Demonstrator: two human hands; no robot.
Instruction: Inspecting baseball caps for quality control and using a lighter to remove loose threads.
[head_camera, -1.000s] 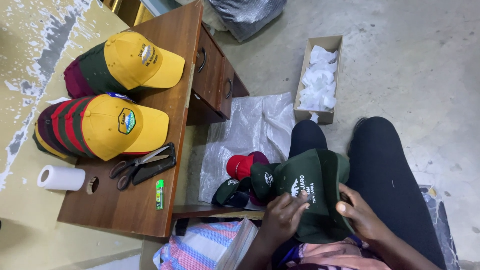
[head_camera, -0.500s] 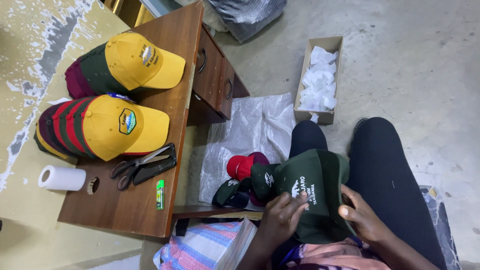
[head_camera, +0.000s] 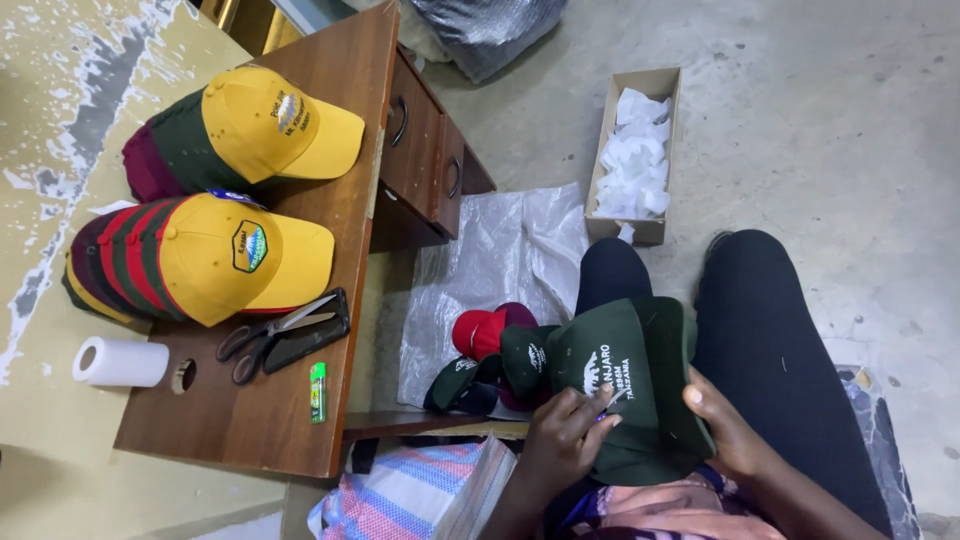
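Left hand (head_camera: 565, 440) hides its small tool's shape.

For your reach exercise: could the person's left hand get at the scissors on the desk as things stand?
Probably yes. The left hand rests on the green cap on the lap, and the scissors lie uncovered near the desk's near edge. Only open space lies between, though the hand would have to leave the cap.

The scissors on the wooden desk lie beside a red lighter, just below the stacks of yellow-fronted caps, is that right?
Not quite: the lighter is green, not red. The head view shows it beside the scissors on the wooden desk, below the stacks of yellow-fronted caps.
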